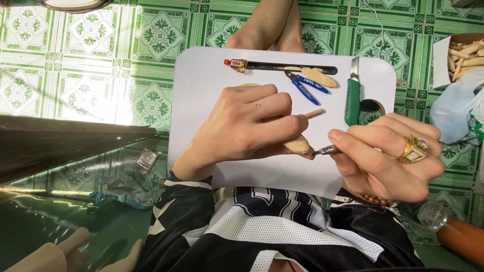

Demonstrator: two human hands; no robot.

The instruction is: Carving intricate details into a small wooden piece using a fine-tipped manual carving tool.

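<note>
My left hand (pixel 247 126) presses down on a flat, oval wooden piece (pixel 297 145) with a thin stick end (pixel 313 113) on the white lap board (pixel 201 70). My right hand (pixel 390 156), wearing a gold ring, grips a thin pen-like tool (pixel 325 150) whose tip touches the edge of the wooden piece. Most of the piece is hidden under my left fingers.
On the board's far edge lie a small glue bottle (pixel 236 63), blue-handled pliers (pixel 305 88), another oval wooden piece (pixel 318 77) and a green-handled utility knife (pixel 352 98). A cardboard box of wooden sticks (pixel 464 58) stands at right. Green patterned floor tiles surround the board.
</note>
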